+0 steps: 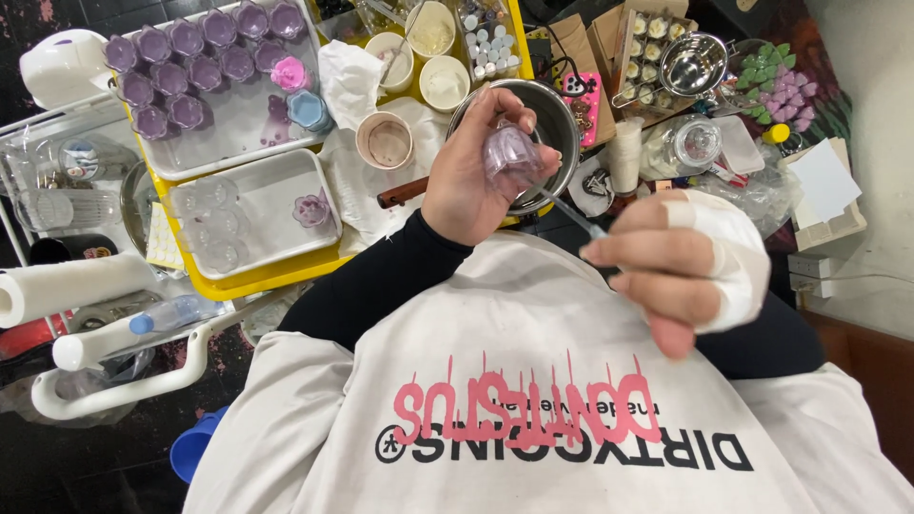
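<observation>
My left hand [468, 181] grips the lilac mould [511, 152] over the steel pot [562, 119], so my right hand [681, 262], pinching the thin tool [576, 217], should probe gently.

Left hand [471, 176] raised, fingers curled shut around small clear mould [512, 152], black sleeve to wrist. Right hand [681, 271] just beside it, lower, bandaged, fingertips pinching thin tool [578, 217].

A yellow tray [249, 282] carries two white trays: the far one [249, 122] holds purple flower-shaped cups [169, 78], the near one [276, 202] clear moulds [211, 224]. Beside them stand small round bowls [386, 140] on what looks like crumpled white paper [350, 81].
</observation>
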